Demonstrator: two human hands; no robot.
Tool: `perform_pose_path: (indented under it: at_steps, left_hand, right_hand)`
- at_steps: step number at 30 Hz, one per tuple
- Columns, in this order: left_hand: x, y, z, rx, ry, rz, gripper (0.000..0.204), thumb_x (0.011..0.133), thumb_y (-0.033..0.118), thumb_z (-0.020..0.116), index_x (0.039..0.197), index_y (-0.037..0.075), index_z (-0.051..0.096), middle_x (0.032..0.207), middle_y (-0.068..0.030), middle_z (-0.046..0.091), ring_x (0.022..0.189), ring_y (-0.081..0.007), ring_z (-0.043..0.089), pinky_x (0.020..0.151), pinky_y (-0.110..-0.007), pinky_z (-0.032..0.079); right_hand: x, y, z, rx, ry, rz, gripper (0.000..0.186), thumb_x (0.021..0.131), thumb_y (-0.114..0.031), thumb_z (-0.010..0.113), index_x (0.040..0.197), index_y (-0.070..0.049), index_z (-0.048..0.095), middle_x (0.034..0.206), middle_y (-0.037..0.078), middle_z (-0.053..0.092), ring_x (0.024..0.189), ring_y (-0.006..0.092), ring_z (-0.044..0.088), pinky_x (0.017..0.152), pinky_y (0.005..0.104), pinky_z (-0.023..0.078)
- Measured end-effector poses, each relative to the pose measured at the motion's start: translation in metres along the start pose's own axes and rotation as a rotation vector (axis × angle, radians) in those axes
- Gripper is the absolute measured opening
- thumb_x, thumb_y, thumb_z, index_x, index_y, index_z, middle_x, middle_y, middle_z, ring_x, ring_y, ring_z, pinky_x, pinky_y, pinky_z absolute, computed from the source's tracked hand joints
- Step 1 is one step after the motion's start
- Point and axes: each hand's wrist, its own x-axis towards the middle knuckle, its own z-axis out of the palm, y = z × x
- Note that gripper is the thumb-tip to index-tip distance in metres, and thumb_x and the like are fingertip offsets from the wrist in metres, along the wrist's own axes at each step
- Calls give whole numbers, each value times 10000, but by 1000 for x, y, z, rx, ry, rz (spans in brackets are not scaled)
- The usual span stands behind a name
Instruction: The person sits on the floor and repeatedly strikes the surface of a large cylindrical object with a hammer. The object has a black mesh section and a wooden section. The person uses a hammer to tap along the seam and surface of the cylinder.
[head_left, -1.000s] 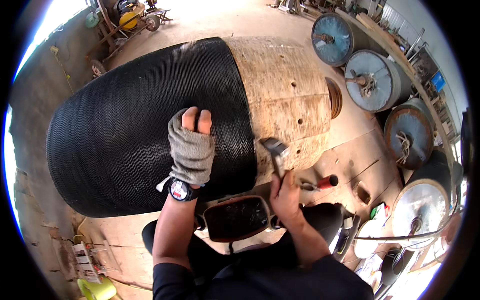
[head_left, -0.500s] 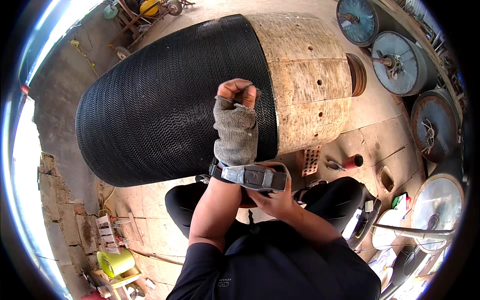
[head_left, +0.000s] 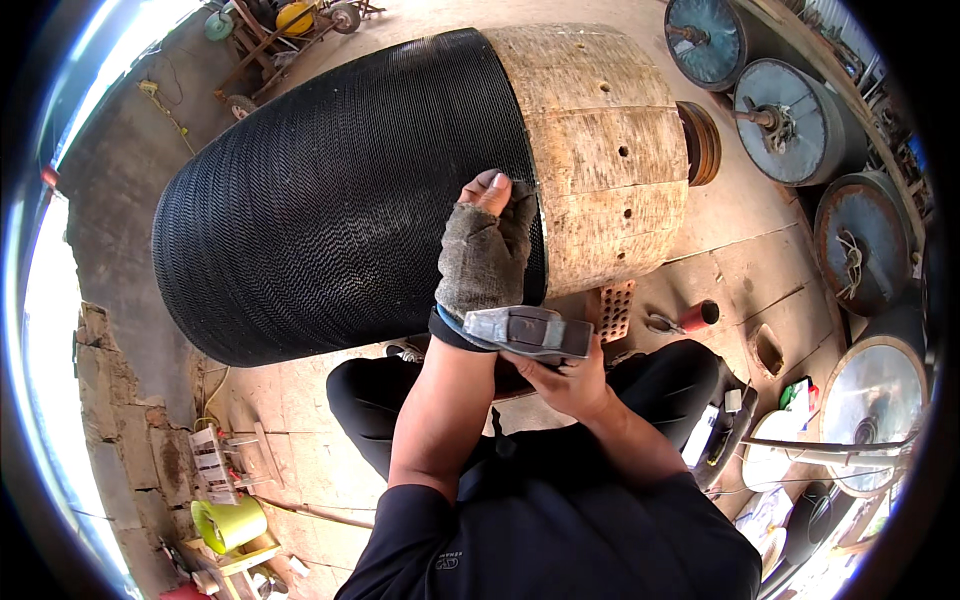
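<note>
In front of me lies a large barrel-shaped drum, with tightly set rows of black ridged material [head_left: 330,200] around its left part. Bare wooden slats [head_left: 600,130] with holes form its right part. My left hand [head_left: 487,240], in a grey fingerless glove, is closed by the edge where black meets wood; what its fingers hold is hidden. My right hand [head_left: 570,380] grips a hammer [head_left: 530,330], its metal head lying across my left wrist and its handle mostly hidden below.
Several metal-ended rollers [head_left: 790,120] line the right side. A perforated brick [head_left: 616,310] and a red can [head_left: 699,316] are on the floor by the drum. At lower left are a small white chair [head_left: 213,462] and a yellow-green spool [head_left: 230,524]; a wheelbarrow [head_left: 300,25] stands far left.
My left hand has shifted slightly right and turned, its fingers closer to the black edge. The hammer has moved a little right with my right hand. The view has shifted slightly.
</note>
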Motion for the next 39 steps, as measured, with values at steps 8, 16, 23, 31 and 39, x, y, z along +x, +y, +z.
perform_pose_path:
  at_steps: [8, 16, 23, 31, 39]
  left_hand:
    - [1, -20, -27, 134, -69, -62, 136, 943, 110, 661, 1053, 65, 596, 883, -18, 637, 756, -144, 620, 713, -270, 532]
    - [5, -20, -22, 13, 35, 53, 115, 944, 100, 649, 1041, 91, 588, 886, -20, 630, 838, -155, 631, 824, -310, 549]
    - [-1, -18, -12, 47, 46, 115, 118, 946, 109, 649, 1043, 80, 589, 896, -21, 629, 844, -155, 630, 837, -308, 542]
    - [-11, -12, -6, 172, 26, 248, 166, 935, 152, 679, 1049, 66, 595, 904, -30, 640, 829, -147, 630, 793, -282, 524]
    - [-19, -19, 2, 258, -73, 397, 182, 923, 125, 697, 1042, 33, 595, 893, -44, 653, 807, -154, 649, 779, -278, 531]
  right_hand:
    - [22, -25, 0, -146, 275, 195, 239, 795, -10, 764, 1007, 7, 653, 791, 71, 688, 690, 134, 667, 636, 271, 529]
    - [-10, -18, 0, 23, 34, 147, 186, 794, 62, 756, 850, 6, 587, 987, 86, 686, 888, 157, 662, 768, 309, 545]
    - [-6, -36, 9, -108, 160, -193, 291, 739, 4, 828, 978, -62, 676, 763, 76, 643, 608, 183, 654, 543, 281, 519]
    - [2, -40, -9, -94, 15, -61, 448, 712, -62, 841, 1138, -46, 704, 914, 105, 693, 766, 256, 696, 669, 336, 564]
    - [2, -56, -15, -74, -89, 42, 258, 771, -29, 794, 1019, -46, 722, 900, 107, 700, 751, 246, 691, 687, 320, 554]
